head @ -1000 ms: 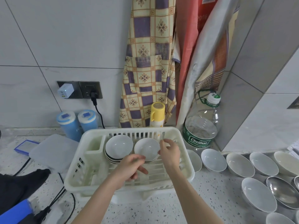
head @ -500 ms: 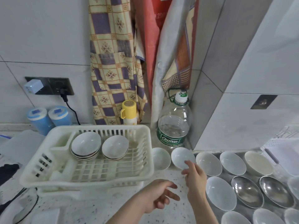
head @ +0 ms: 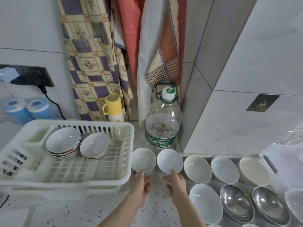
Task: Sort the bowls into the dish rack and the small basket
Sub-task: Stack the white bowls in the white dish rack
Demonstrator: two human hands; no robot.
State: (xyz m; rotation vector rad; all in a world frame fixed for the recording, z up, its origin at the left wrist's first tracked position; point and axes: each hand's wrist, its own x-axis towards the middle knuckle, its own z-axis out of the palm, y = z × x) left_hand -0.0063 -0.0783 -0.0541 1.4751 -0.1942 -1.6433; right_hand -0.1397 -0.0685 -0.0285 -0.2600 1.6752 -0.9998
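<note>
Hands that were over the dish rack (head: 127, 161) a second ago now reach two small bowls beside it: our left hand (head: 141, 185) grips the left bowl (head: 143, 158), our right hand (head: 176, 185) touches the right bowl (head: 169, 159) with fingers fairly wide, so we judge another pair is next.

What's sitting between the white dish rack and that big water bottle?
In the head view, a small white bowl sits low between the dish rack and the water bottle; the left hand touches its near rim.

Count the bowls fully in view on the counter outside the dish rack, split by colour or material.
White or cream bowls: 6
Steel bowls: 2
Total: 8
Bowls cut off at the frame edges are left out.
</note>
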